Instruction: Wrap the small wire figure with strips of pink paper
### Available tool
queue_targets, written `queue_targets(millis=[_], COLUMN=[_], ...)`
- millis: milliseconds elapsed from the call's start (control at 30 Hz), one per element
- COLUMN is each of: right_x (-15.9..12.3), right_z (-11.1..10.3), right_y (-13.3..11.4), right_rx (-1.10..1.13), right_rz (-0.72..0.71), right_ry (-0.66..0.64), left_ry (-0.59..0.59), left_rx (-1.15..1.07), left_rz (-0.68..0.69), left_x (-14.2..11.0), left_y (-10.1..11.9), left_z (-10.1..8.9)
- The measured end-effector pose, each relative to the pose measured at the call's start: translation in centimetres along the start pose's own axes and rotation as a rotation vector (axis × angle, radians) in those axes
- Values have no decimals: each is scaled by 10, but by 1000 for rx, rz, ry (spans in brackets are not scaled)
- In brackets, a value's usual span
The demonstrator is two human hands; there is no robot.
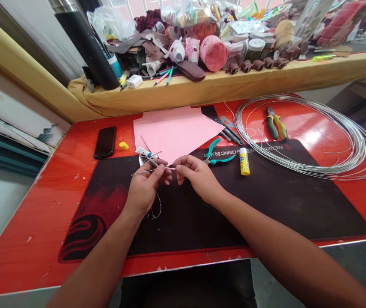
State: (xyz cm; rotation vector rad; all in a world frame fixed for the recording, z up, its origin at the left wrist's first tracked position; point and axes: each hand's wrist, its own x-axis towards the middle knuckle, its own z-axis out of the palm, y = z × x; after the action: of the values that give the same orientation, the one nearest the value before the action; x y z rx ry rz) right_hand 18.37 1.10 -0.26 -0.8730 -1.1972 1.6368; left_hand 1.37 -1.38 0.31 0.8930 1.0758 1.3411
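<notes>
Desk mat (298, 214), wire (168, 168) between hands (144, 190) (198, 179)

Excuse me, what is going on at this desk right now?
One person is working at the desk with bare hands. Their left hand and right hand pinch a thin bent wire between them, above a black desk mat. Teal-handled pliers and a yellow glue stick lie on the mat near the right hand. A sheet of pink paper lies just beyond the hands, and a large coil of silver wire sits to the right on the red desk.
</notes>
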Motion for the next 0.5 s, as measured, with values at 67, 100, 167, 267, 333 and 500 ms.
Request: queue_targets(millis=[67,100,167,267,333,500], right_x=[0,-1,-1,-4,-5,-7], right_z=[0,0,0,2,3,4], right_y=[1,1,1,0,-1,-4], right_rx=[-43,-61,-109,-258,-363,-429], right_rz=[-29,-43,-75,-150,-203,-242], right_ry=[-14,-20,-20,20,41,53], left_ry=[16,21,23,16,16,20], left_rx=[-12,-24,-52,-90,-106,-125], left_rz=[1,-4,-25,-64,-85,-112], left_x=[1,1,2,3,3,2], left_y=[-1,-1,-1,-1,-1,0], left_z=[-1,-1,-2,-2,-2,1])
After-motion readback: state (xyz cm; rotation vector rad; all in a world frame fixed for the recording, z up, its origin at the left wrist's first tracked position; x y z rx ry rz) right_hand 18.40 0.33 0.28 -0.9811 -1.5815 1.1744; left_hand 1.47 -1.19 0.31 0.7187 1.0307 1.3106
